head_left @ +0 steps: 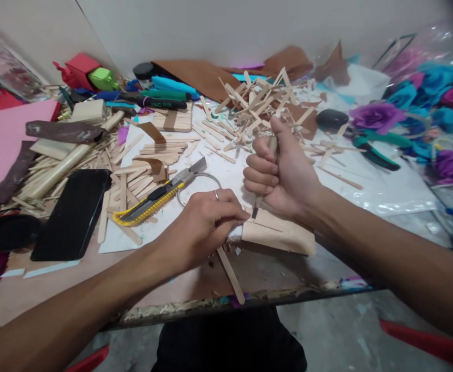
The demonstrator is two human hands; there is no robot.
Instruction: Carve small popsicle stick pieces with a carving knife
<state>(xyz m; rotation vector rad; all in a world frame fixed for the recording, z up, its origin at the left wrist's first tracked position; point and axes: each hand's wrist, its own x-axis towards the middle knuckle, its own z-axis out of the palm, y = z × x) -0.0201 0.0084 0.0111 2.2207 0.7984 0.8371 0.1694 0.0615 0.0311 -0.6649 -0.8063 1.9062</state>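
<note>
1. Wooden board (288, 240), pale and flat, lies near the front edge of the worktop (195, 284), between the two forearms; a thin dark line runs along its upper face.
2. Slim tool (256, 206) stands over the board's left part, slightly tilted, its dark lower end at the wood; whether it cuts in cannot be told.
3. Right hand (288, 173): its grip is closed in a fist around the tool's handle, thumb up at the top.
4. Left hand (211, 222): thumb and fingers come together at the board's left end. I cannot tell whether this grip pinches anything. A ring circles one finger.
5. One flat stick (232, 276) juts out from below the left hand toward the worktop's front edge.
6. Left of that hand, a yellow utility knife (152, 202) rests on loose sticks, blade end pointing away from the person.
7. Further left are a black phone (73, 214) and a round black lid-like thing (9, 232), near each other.
8. Beyond the hands, a tangled heap of sticks (261, 103) covers part of a white sheet (112, 243).
9. On the right lie green-handled pliers (381, 150), just beside a purple flower (377, 118).
10. At the back, a brown sheet (199, 77) lies near the wall.
</note>
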